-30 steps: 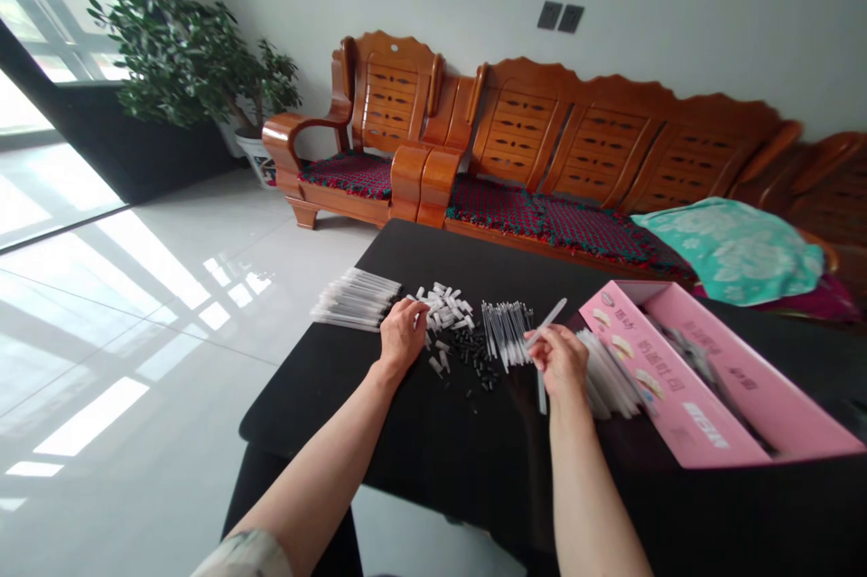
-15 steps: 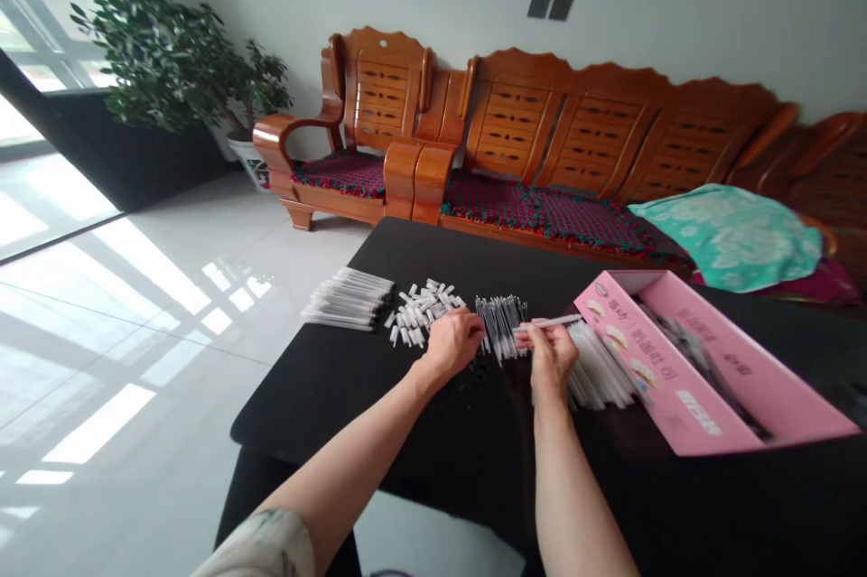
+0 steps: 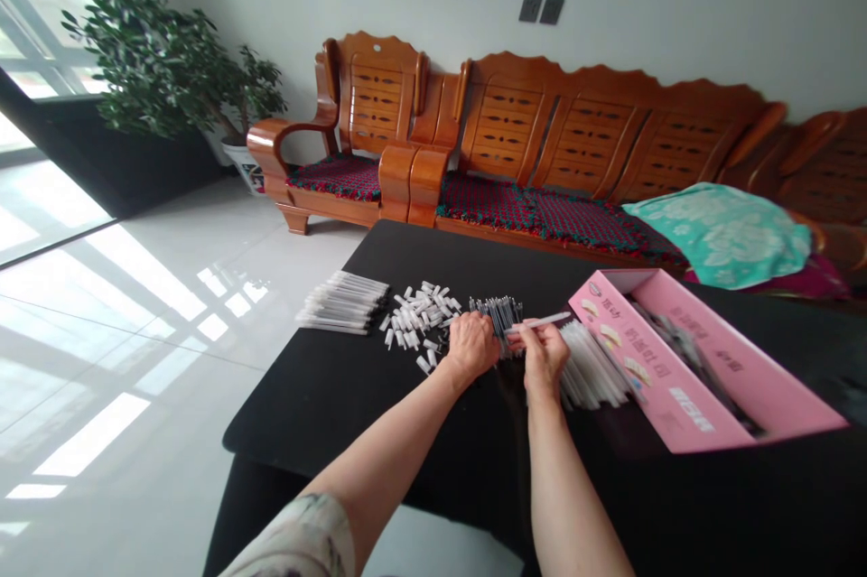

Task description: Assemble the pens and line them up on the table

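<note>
My right hand (image 3: 545, 362) pinches a whitish pen barrel (image 3: 554, 320), which points right and slightly up. At the barrel's left end my left hand (image 3: 472, 344) is closed, its fingertips almost against it; whatever they hold is hidden. Just behind both hands lies a bundle of dark, thin pen refills (image 3: 499, 310). A loose heap of small white pen caps (image 3: 416, 313) spreads to the left of my left hand. Beside my right hand sits a pile of pale translucent pen barrels (image 3: 594, 369). Farther left, capped white pens (image 3: 344, 302) lie stacked side by side.
A pink cardboard box (image 3: 650, 378) with dark contents stands at the right of the black table (image 3: 325, 414). Behind the table is a wooden bench (image 3: 589, 139) with a turquoise cloth (image 3: 728, 234). A potted plant (image 3: 176, 62) stands at the left.
My left hand has moved right, from the edge of the cap heap to the left end of the barrel. The right hand still holds the barrel in about the same place.
</note>
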### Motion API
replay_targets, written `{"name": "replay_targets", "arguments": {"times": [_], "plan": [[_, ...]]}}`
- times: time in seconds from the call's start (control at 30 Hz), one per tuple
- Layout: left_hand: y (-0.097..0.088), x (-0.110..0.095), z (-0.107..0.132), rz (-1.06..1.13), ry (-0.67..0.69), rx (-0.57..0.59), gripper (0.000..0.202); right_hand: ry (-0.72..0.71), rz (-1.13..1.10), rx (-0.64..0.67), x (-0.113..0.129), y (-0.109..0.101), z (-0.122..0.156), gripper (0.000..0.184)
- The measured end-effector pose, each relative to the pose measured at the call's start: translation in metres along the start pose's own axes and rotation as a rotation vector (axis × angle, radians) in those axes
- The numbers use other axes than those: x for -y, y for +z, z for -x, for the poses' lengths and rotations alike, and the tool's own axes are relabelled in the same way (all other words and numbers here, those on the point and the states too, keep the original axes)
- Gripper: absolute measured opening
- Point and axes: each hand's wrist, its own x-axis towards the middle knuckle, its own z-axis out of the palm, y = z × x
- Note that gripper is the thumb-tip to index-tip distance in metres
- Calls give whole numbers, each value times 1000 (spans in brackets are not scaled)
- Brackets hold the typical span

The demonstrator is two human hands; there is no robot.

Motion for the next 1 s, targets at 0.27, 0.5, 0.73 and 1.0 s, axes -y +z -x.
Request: {"name": "replay_targets", "arguments": {"times": [0.27,0.5,0.73,1.0], "plan": [[-10,-5,-7,37,-89,145,22,-4,-14,16,2,0,1,27],[-19,3,-6,44,-140,84,21,28,-113,9,6,2,3,27],[-36,53,19,308,63,-68,14,133,-337,69,12,1,3,23],[-35,78,39,455,181,-169,12,176,-431,110,9,-4,-1,20]]}}
